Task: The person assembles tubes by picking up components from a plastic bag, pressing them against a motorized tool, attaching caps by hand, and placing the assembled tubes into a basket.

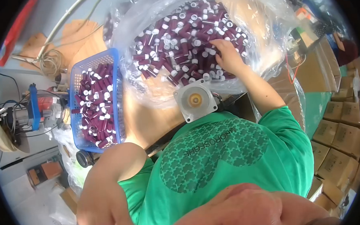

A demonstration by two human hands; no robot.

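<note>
My right hand reaches into a pile of dark purple tubes with white caps, which lies in a large clear plastic bag. Its thumb and a finger are apart on the right side of the pile, with nothing seen gripped between them. My left arm is bent, and its forearm runs down to the bottom left. Only part of my left hand seems to show there; its fingers cannot be made out. A blue plastic basket left of the bag holds more of the same capped tubes.
A square metal fixture with a round centre stands at the table's near edge. Machinery and cables are at the left. Cardboard boxes are stacked at the right. Part of another person shows at the far right.
</note>
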